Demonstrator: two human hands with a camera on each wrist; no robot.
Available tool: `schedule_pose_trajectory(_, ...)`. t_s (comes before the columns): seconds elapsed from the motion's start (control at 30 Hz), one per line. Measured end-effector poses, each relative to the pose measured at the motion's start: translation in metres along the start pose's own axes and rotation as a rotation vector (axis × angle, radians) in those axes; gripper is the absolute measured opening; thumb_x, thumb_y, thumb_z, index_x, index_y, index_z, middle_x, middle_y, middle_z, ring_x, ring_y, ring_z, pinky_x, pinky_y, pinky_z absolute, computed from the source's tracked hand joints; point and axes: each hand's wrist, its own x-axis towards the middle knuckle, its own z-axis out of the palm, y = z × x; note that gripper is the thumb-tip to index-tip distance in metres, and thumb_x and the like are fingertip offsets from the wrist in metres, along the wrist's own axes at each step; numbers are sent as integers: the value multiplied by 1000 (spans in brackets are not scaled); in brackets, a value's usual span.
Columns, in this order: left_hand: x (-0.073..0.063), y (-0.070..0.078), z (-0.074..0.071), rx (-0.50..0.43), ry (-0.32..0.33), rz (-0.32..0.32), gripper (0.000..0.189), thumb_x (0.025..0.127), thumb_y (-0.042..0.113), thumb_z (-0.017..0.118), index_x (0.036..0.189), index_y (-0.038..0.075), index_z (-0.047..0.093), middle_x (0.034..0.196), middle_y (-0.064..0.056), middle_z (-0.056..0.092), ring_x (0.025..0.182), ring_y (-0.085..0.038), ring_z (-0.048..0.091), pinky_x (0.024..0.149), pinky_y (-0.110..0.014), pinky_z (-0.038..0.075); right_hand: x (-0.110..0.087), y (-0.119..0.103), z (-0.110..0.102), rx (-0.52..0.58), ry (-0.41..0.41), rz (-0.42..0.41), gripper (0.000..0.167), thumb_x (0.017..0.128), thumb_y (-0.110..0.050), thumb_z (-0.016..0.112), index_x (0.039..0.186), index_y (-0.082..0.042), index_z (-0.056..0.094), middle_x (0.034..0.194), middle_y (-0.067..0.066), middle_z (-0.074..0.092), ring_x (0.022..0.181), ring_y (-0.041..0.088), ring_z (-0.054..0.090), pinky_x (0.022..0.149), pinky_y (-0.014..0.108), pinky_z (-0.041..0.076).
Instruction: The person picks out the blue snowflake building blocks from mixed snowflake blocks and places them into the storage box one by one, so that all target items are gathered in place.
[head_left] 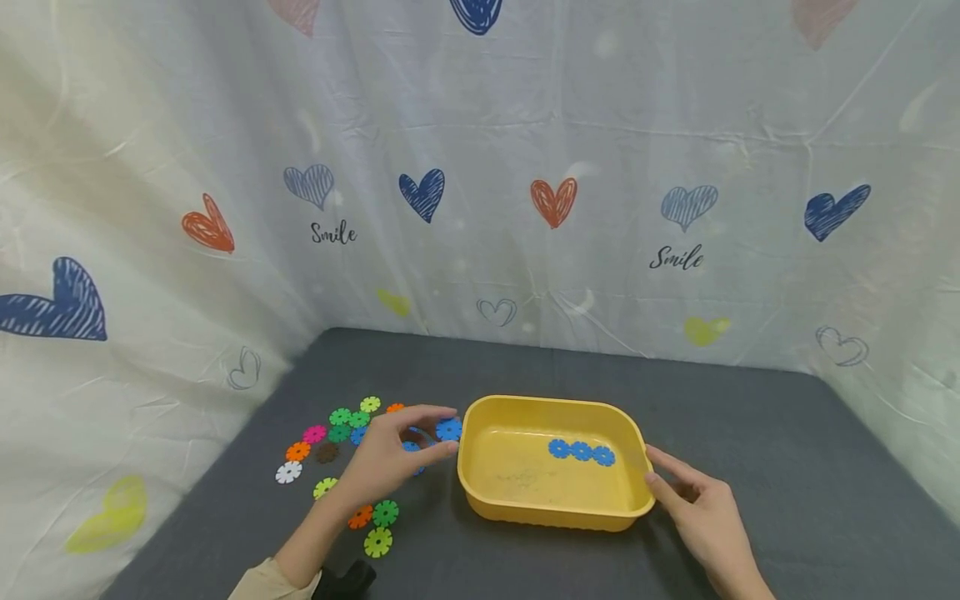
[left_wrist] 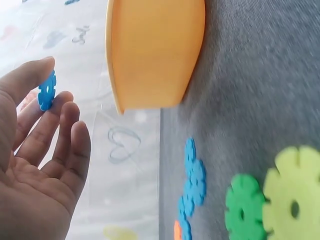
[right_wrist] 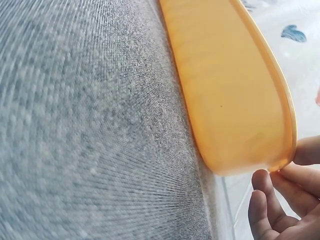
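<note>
My left hand pinches a blue flower-shaped disc between thumb and fingertips, just outside the left rim of a yellow plastic basin. In the left wrist view the same slotted blue disc stands on edge in the pinch, the other fingers loosely bent. My right hand holds the basin's right rim between thumb and fingers; the right wrist view shows the fingertips at the basin's corner. Inside the basin, three blue discs lie in a touching row.
Left of the basin, several loose discs are spread on the dark grey tabletop, among them a white disc, a pink disc and a yellow-green disc. Other blue discs lie partly behind my left hand. A heart-printed curtain hangs behind.
</note>
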Motion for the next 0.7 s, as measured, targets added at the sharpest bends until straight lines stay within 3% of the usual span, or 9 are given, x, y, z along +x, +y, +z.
schedule_pose_trajectory(0.23,8,9,14,-7,-65,-8,40,85,36,79,120,18,71,101,10,68,80,-16,65,70,-36,56,-1,0,-1,-8,-3,7,52,94,-40,68,139,-17,59,88,5,66,72,18,51,57,27,42)
schedule_pose_trajectory(0.7,33,9,45,72,-187,95,35,85,29,80,117,19,72,102,13,68,87,-14,62,72,-30,54,-2,0,-1,-7,-7,2,52,94,-39,67,140,-16,58,83,4,65,70,18,50,56,27,42)
